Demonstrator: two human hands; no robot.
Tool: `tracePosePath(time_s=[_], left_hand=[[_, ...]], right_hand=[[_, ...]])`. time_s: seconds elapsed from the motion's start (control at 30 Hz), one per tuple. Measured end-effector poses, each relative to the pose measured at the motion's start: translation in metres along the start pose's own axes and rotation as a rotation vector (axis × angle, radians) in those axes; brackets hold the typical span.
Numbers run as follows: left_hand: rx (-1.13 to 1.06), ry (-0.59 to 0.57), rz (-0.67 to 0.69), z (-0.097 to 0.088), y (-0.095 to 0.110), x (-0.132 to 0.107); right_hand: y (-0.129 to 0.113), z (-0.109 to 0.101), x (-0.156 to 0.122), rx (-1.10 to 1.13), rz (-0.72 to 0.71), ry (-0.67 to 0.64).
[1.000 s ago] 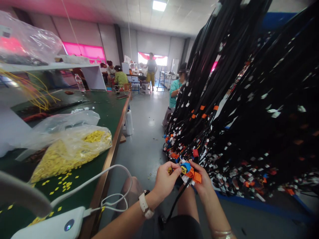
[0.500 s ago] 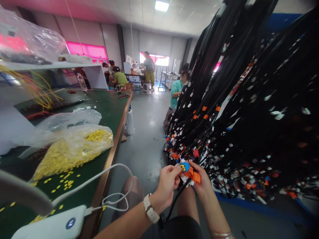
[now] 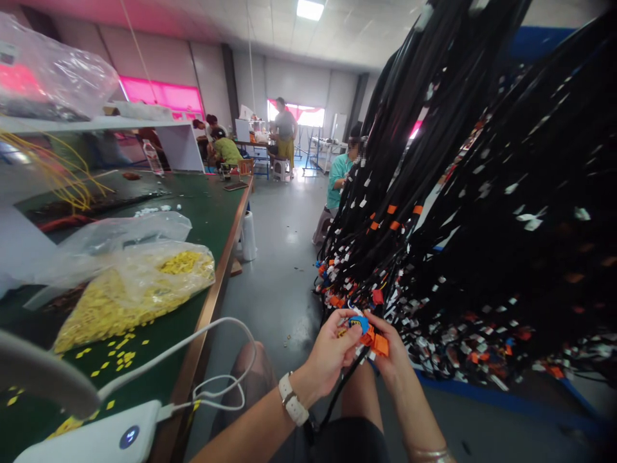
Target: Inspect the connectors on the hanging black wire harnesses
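Note:
Both hands meet in front of my knees at the end of a black cable (image 3: 340,390) with a cluster of connectors. My left hand (image 3: 332,344) pinches a blue connector (image 3: 358,323) with a yellow part on it, thumb on its near face. My right hand (image 3: 389,350) is closed around the cluster from the right, holding the orange connectors (image 3: 376,342). Small white pieces show beneath the orange ones. The fingertips of my right hand are partly hidden behind the connectors.
Black cable bundles (image 3: 405,128) with many connectors hang at right. A green table (image 3: 193,212) at left carries a bag of yellow pieces (image 3: 120,308), loose pieces, and a white power bank (image 3: 96,437) with a cable looping past the table edge. Co-workers sit and stand farther back.
My left fingers have shifted over the blue connector, and the thumb now covers more of its yellow part. My right hand keeps its hold. The view has moved slightly.

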State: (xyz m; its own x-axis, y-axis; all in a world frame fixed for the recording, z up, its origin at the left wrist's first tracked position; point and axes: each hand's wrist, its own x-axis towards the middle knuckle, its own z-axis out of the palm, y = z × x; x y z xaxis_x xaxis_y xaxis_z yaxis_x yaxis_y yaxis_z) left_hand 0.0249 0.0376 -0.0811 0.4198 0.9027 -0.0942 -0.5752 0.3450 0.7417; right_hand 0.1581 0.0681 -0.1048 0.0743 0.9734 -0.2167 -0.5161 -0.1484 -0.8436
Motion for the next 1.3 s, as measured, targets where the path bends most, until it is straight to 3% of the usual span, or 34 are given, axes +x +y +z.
tracePosePath(time_s=[0.2,0.47,0.63,0.87,1.07,1.3], left_hand=[[0.201,-0.073,-0.002,-0.005,0.005,0.005],[0.179,0.011,0.002,-0.005,0.005,0.005],[0.165,0.038,0.033,-0.003,0.007,0.005],[0.221,-0.088,-0.013,-0.008,0.007,0.004],[0.183,-0.004,0.027,-0.003,0.006,0.001],[0.153,0.06,0.076,-0.002,0.004,0.002]], right_hand=[[-0.004,-0.002,-0.003,0.045,0.123,0.012],[-0.009,0.014,-0.01,0.131,0.185,0.022],[-0.008,0.012,-0.007,0.083,0.156,-0.016],[-0.003,-0.005,-0.002,-0.054,0.07,-0.022],[-0.003,0.001,-0.005,-0.061,0.1,0.019],[-0.006,0.008,-0.005,-0.039,0.14,-0.022]])
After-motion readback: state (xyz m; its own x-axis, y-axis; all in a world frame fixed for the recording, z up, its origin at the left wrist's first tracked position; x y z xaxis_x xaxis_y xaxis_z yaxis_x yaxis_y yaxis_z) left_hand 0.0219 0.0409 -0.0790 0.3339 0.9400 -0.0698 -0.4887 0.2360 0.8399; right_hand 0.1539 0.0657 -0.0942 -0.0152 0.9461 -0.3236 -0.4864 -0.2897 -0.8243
